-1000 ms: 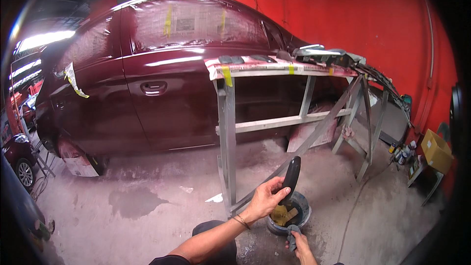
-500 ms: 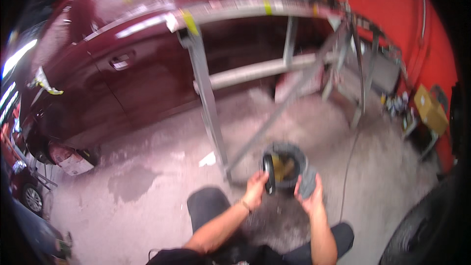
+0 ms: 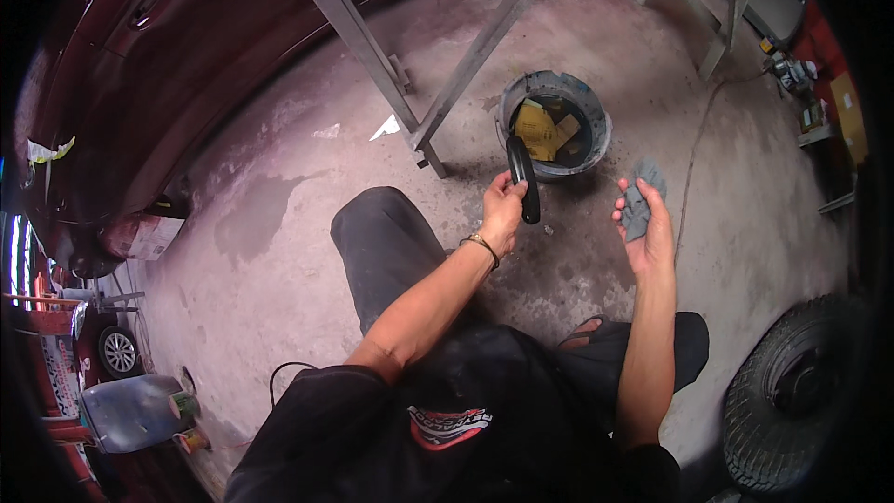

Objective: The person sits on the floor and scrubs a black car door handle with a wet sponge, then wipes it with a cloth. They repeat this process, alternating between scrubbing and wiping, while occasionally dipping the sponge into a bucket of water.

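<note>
My left hand point(image 3: 503, 212) grips a long, glossy black piece point(image 3: 523, 179), shaped like a car door handle, which it holds upright between thumb and fingers. To the right, my right hand point(image 3: 647, 228) is closed round a crumpled grey pad point(image 3: 639, 205), perhaps a scuff pad or a cloth. Just beyond both hands, a dark bucket point(image 3: 603, 142) stands on the floor. Yellow sheets point(image 3: 537, 130), looking like sandpaper, lie in it with dark liquid. The top of the black piece overlaps the bucket's near left rim in view; whether they touch I cannot tell.
A grey metal stand point(image 3: 368, 47) has its foot left of the bucket. Behind it is a dark red car point(image 3: 200, 74). A tyre point(image 3: 778, 401) lies at the lower right, a cable point(image 3: 694, 168) crosses the floor, and a bluish container point(image 3: 135, 413) is at the lower left.
My view has tipped down, so the bucket and stand sit higher in it. The right hand with the grey pad has moved away from the bucket. Both hands keep their holds.
</note>
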Available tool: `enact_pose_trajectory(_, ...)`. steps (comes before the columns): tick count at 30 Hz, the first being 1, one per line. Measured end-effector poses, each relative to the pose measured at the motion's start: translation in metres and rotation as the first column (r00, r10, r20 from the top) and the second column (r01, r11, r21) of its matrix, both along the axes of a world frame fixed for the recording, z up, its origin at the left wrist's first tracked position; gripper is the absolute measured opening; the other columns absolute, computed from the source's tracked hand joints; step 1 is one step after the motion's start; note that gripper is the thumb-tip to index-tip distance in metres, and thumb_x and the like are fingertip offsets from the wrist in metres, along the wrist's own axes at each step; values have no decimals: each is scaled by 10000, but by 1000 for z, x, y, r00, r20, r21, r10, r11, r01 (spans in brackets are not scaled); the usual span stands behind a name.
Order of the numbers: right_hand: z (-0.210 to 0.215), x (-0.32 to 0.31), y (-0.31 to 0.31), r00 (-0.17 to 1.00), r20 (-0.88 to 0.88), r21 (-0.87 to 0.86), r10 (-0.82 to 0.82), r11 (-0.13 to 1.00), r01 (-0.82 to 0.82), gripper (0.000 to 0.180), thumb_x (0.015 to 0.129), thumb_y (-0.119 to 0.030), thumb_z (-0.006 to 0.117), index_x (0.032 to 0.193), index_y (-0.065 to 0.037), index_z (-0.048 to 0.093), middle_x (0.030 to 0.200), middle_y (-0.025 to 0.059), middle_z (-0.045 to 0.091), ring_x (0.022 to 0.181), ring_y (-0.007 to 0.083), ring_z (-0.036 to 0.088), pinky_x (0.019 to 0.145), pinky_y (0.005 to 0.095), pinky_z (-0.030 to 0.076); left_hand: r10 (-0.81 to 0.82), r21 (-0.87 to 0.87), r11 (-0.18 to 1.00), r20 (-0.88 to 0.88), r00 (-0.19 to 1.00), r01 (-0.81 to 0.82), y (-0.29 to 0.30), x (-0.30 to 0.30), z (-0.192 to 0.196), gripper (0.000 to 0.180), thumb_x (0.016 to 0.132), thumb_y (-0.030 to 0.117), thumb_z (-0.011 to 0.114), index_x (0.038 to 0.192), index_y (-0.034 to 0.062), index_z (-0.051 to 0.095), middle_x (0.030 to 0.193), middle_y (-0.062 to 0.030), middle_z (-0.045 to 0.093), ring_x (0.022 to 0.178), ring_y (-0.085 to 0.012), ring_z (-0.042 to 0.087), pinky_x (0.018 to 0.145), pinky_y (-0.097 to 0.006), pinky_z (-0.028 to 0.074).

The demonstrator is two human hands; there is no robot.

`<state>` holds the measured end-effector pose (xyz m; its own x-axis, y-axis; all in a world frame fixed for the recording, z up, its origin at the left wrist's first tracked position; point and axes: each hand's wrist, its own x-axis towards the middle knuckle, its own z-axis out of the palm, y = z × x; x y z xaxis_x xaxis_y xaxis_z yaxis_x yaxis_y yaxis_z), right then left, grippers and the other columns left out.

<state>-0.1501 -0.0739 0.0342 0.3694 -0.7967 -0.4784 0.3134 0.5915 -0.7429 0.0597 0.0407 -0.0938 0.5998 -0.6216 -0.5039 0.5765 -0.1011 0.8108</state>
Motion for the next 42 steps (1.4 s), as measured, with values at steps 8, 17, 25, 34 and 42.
enact_pose_trajectory(8, 14, 9, 0, 998, -64, -78, -28, 997, 23, 351, 964, -183, 806, 1240, -17, 668, 916, 21, 648, 696, 108, 581, 617, 264, 466, -27, -158, 986, 119, 993, 45, -22, 18, 57, 378, 1062, 123, 688, 1414, 3, 618, 949, 29, 672, 780, -52, 552, 692, -237, 444)
enact_pose_trajectory(17, 9, 22, 16, 991, -108, 27, 80, 997, -77, 229, 1052, -328, 669, 1144, -124, 618, 764, -41, 536, 505, 47, 416, 412, 224, 295, 3, -132, 991, 43, 999, 3, 7, 15, 33, 337, 1070, 158, 683, 1394, 79, 636, 993, 54, 670, 854, -48, 619, 747, -254, 510)
enact_pose_trajectory(25, 4, 24, 26, 964, -177, 25, 197, 980, -195, 236, 1015, -362, 693, 1044, -142, 612, 698, -52, 514, 496, 45, 411, 418, 221, 289, -63, -179, 980, 113, 992, 82, 15, 28, 77, 353, 1072, 166, 698, 1414, 105, 641, 996, 74, 669, 892, -38, 621, 789, -233, 506)
enact_pose_trajectory(34, 13, 14, 28, 977, -193, -6, 92, 995, -95, 278, 978, -316, 767, 1129, -146, 606, 827, -10, 607, 522, 50, 460, 435, 225, 319, 101, -13, 995, -60, 993, -102, 18, 27, -11, 410, 1063, 111, 690, 1450, 10, 600, 1049, -14, 724, 840, -98, 643, 720, -267, 524)
enact_pose_trajectory(42, 11, 1, 30, 962, -267, -16, 62, 997, -69, 342, 965, -316, 791, 1158, -150, 564, 893, 19, 628, 549, 55, 490, 436, 230, 346, 114, -6, 993, 20, 993, -114, -54, 73, -39, 374, 1038, 139, 749, 1400, 85, 669, 986, -18, 750, 718, -126, 662, 586, -300, 516)
